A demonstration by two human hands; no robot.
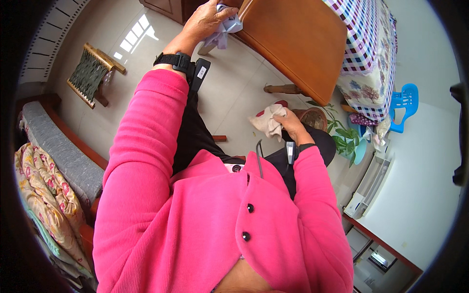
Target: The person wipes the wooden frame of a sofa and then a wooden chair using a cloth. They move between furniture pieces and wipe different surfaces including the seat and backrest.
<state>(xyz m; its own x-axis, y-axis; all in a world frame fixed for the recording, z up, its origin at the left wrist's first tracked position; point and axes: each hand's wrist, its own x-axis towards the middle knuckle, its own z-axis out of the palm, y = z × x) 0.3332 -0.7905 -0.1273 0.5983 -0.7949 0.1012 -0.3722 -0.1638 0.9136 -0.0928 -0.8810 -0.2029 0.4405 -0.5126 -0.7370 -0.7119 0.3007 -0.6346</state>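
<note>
My left hand [206,22] is closed around a crumpled pale blue-lavender cloth [229,27] at the left edge of a brown wooden furniture top [293,44]. Whether the cloth touches that edge, I cannot tell. A turned wooden leg [284,89] shows under the top. Lower and to the right, my right hand [293,124] grips a crumpled cream cloth [270,119] over the tiled floor. Red patches show beside this cloth; what they belong to is unclear. Just beyond the right hand stands a brown plant pot [311,118], partly hidden.
A folding stool [89,71] stands on the floor at left. Beside me is a grey-cushioned seat [62,144] with a floral quilt [47,190]. To the right are a leafy plant [346,141], a checked cloth cover [361,44] and a blue plastic chair [405,104].
</note>
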